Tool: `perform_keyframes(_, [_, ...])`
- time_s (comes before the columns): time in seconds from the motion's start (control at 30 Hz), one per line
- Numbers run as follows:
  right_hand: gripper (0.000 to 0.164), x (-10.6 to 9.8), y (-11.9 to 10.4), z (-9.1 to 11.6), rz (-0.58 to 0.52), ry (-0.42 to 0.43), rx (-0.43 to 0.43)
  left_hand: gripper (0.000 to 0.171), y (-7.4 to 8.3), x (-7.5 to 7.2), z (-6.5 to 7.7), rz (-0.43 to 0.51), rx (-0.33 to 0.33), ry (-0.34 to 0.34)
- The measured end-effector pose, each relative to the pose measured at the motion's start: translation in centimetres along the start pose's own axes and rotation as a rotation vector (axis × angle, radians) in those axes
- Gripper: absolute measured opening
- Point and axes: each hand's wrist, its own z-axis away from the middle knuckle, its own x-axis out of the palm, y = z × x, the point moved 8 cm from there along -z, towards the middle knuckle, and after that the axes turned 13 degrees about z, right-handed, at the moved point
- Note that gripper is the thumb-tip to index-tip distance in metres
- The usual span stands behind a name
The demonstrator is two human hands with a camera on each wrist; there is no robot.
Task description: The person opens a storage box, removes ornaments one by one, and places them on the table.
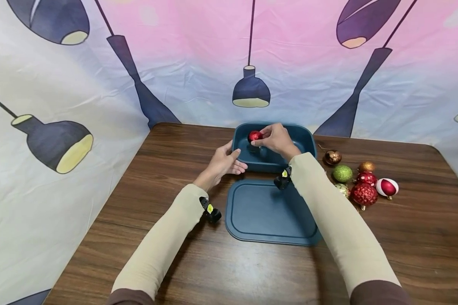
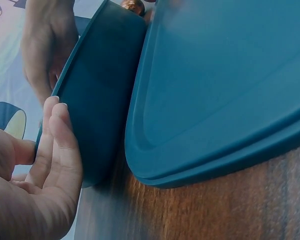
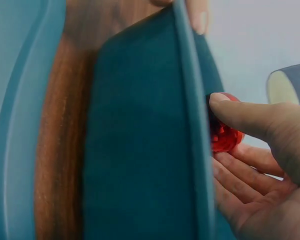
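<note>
A dark teal box (image 1: 259,166) stands near the back of the wooden table. My left hand (image 1: 224,163) holds its left front corner; in the left wrist view the fingers (image 2: 57,145) lie along the outer wall and the thumb is at the rim. My right hand (image 1: 276,139) reaches over the box and pinches a shiny red Christmas ball (image 1: 255,136) between thumb and fingers. In the right wrist view the red ball (image 3: 226,135) is just past the rim, partly hidden by it. The box's floor is partly covered by my right hand.
A flat teal lid (image 1: 271,216) lies in front of the box. Several Christmas balls sit to the right, among them a green ball (image 1: 342,173), a brown ball (image 1: 332,157), a large red ball (image 1: 364,194) and a red-and-white ball (image 1: 387,187). A printed cloth (image 1: 198,84) hangs behind the table.
</note>
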Motion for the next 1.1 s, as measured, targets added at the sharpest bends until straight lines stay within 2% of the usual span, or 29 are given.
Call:
perform_keyframes(0.37, [0.052,-2.3,-0.9,1.7,0.008,0.020,-0.065,0.063,0.0,-0.2,0.1,-0.016,0.003,0.007])
perform_keyframes(0.67, [0.053,-5.2,-0.8,3.4,0.005,0.036,-0.100,0.064,0.1,-0.2,0.0,0.003,0.017,0.004])
perform_keyframes(1.1, [0.060,-10.4,1.4,7.4,0.074,0.086,-0.079,0.064,0.1,-0.1,0.1,-0.003,0.016,-0.001])
